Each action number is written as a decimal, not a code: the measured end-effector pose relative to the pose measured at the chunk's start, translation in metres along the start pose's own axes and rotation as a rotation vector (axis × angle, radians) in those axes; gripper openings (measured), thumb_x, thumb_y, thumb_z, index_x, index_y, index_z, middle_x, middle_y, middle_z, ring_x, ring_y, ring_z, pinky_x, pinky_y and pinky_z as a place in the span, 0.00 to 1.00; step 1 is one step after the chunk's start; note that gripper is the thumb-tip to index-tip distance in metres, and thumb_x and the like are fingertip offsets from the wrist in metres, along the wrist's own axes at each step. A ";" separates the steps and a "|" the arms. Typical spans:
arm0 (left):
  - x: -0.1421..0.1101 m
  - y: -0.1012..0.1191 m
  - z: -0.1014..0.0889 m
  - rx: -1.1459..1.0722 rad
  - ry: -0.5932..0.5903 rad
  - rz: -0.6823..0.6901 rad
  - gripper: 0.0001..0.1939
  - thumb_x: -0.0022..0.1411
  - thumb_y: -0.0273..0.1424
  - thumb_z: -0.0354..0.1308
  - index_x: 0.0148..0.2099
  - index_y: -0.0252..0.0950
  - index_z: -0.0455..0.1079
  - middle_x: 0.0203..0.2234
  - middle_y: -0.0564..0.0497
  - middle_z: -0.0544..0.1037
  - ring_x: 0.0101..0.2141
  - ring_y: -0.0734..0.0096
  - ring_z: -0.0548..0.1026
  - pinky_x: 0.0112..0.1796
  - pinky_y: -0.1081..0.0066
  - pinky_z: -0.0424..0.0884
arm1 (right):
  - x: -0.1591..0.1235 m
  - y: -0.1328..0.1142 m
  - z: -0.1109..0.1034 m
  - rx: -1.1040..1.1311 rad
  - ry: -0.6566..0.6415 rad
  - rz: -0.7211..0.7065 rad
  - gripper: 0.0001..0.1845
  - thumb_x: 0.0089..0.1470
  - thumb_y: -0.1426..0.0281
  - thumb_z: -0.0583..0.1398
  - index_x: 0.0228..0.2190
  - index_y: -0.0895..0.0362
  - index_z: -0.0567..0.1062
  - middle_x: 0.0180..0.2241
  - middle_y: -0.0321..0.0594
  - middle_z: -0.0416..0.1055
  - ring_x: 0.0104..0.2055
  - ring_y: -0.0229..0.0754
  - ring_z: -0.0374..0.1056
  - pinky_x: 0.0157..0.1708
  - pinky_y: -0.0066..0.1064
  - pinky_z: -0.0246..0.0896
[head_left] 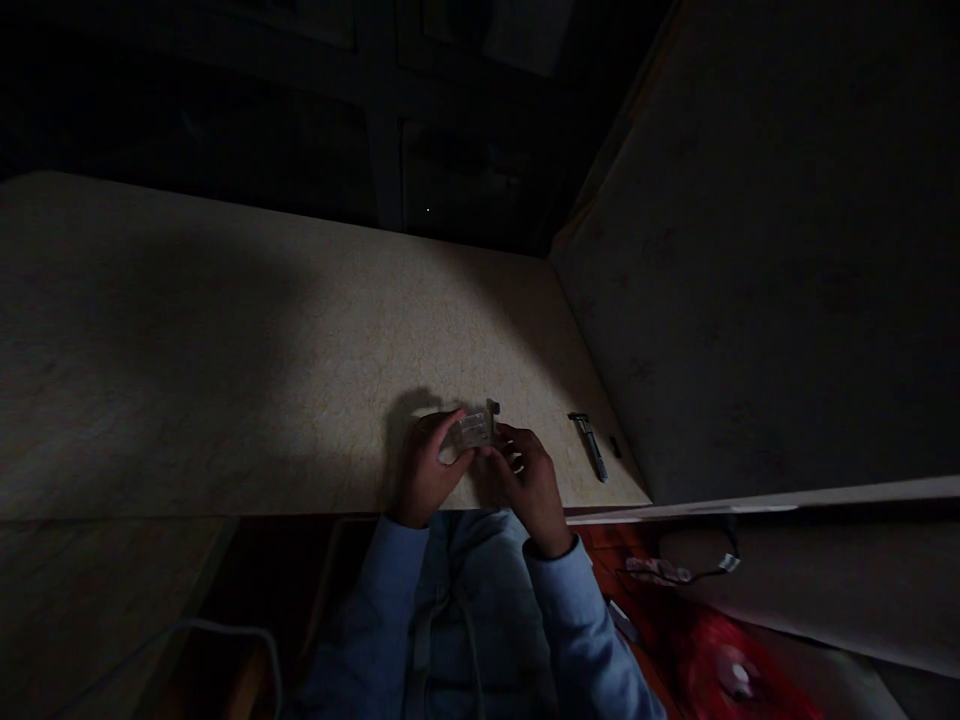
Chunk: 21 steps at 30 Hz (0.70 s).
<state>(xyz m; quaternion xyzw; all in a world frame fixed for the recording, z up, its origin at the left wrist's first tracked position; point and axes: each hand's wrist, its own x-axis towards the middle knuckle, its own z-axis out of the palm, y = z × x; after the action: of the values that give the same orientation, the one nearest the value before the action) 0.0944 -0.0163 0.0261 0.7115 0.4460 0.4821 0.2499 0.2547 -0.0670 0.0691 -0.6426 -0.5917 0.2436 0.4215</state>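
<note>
While our left hand clamps clear plastic case between thumb and fingers, our right hand, half-curled, pinches case's right end; razor right of case on counter.

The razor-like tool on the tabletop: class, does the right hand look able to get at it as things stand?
Probably yes: the razor-like tool lies right of the right hand with nothing visible between them, though that hand's fingertips are at the clear case.

Blue long slvs w/ plain cuffs; bluish strap + thin pale cord.
</note>
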 end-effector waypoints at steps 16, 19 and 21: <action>-0.005 0.010 0.000 0.100 -0.069 0.198 0.28 0.59 0.21 0.58 0.61 0.42 0.69 0.50 0.44 0.80 0.51 0.54 0.76 0.52 0.54 0.72 | 0.011 -0.014 0.005 -0.267 -0.023 -0.030 0.19 0.57 0.61 0.62 0.46 0.59 0.78 0.41 0.49 0.77 0.40 0.49 0.74 0.42 0.39 0.70; -0.004 0.009 -0.001 0.072 -0.080 0.174 0.28 0.60 0.27 0.63 0.62 0.42 0.67 0.53 0.42 0.78 0.54 0.53 0.74 0.54 0.54 0.72 | 0.015 -0.007 -0.007 -0.243 0.018 -0.016 0.20 0.56 0.59 0.62 0.46 0.59 0.78 0.40 0.49 0.77 0.40 0.48 0.74 0.38 0.36 0.69; -0.004 0.007 0.000 0.068 -0.086 0.133 0.27 0.61 0.32 0.64 0.62 0.42 0.68 0.53 0.42 0.77 0.54 0.53 0.74 0.54 0.54 0.72 | 0.020 0.005 -0.025 -0.242 0.069 0.001 0.23 0.56 0.56 0.61 0.46 0.59 0.78 0.39 0.48 0.77 0.38 0.47 0.74 0.35 0.35 0.68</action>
<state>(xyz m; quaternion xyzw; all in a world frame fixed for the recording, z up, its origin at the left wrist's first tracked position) 0.0963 -0.0230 0.0299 0.7678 0.4027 0.4511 0.2118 0.2814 -0.0533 0.0817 -0.6969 -0.6016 0.1483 0.3610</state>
